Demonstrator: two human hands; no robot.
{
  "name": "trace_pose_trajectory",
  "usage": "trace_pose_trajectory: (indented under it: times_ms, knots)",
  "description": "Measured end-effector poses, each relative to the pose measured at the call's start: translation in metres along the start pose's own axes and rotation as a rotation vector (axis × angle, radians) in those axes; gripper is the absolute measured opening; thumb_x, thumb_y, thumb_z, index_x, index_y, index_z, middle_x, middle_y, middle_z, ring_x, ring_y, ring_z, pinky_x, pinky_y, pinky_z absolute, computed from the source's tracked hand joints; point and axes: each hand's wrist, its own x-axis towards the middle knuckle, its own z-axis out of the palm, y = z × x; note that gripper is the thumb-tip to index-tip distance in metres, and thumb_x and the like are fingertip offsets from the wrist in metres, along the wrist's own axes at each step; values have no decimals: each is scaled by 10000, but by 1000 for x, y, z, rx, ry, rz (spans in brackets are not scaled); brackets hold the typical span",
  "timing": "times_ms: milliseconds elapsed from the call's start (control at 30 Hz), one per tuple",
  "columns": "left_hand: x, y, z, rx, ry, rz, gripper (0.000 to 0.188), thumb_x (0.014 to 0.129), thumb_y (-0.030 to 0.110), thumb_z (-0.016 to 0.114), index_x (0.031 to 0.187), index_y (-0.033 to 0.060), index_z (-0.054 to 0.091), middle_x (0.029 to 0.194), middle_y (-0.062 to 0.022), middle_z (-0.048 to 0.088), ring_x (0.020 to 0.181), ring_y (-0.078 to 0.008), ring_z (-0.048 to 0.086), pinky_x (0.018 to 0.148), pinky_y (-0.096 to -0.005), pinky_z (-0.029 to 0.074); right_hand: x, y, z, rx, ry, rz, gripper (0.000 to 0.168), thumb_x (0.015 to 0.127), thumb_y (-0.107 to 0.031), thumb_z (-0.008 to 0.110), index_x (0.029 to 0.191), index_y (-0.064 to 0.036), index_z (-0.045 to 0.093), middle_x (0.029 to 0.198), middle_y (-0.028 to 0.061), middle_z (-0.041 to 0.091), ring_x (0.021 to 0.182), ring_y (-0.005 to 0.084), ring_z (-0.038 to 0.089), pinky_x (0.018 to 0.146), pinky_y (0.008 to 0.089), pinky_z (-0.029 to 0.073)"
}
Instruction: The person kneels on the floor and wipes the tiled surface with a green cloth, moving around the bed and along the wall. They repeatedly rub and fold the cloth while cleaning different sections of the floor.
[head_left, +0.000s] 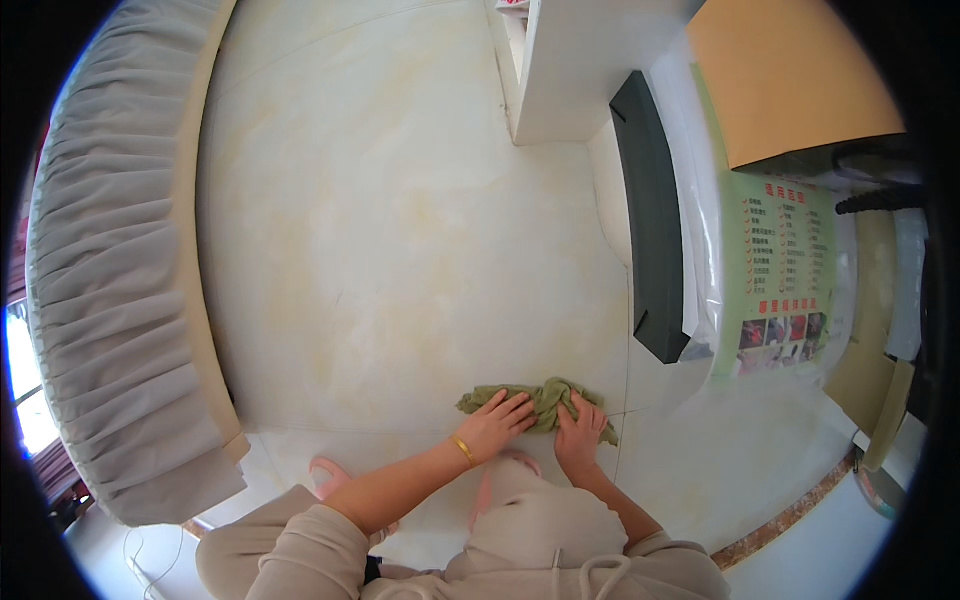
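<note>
A crumpled olive-green cloth (551, 395) lies on the pale marbled tile floor (420, 247), just in front of my knees. My left hand (496, 424), with a gold-coloured bracelet at the wrist, rests flat on the cloth's left and middle part, fingers extended. On the right side, my right hand (580, 429) presses into a bunched fold of it, fingers bent over the fabric. Both hands touch the same cloth, close to each other. Whether fabric is pinched under the left palm is hidden.
A bed with a gathered grey skirt (120, 262) runs along the left. At right stand a long dark box (656, 225), a plastic-covered printed poster (787, 262) and an orange-tan box (795, 82). A white panel's end (562, 90) meets the floor at the top. Pink slippers (328, 474) are on my feet.
</note>
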Motion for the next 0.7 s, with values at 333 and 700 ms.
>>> trace_pose_trajectory:
  times_ms: [333, 700]
  knots:
    - [95, -126, -73, 75, 593, -381, 373, 838, 94, 542, 1203, 117, 611, 1390, -61, 469, 1287, -241, 438, 963, -344, 474, 226, 7, 15, 192, 245, -41, 478, 793, -13, 560, 1256, -124, 604, 1345, 141, 489, 1236, 328, 454, 1011, 415, 360]
    - [9, -229, -118, -5, 278, -659, 476, 894, 58, 454, 1321, 259, 514, 1516, 31, 325, 1359, -194, 357, 947, -332, 489, 274, -71, 62, 24, 40, -281, 453, 841, -174, 601, 1290, -229, 572, 1461, 10, 413, 1351, 230, 353, 1025, 465, 276]
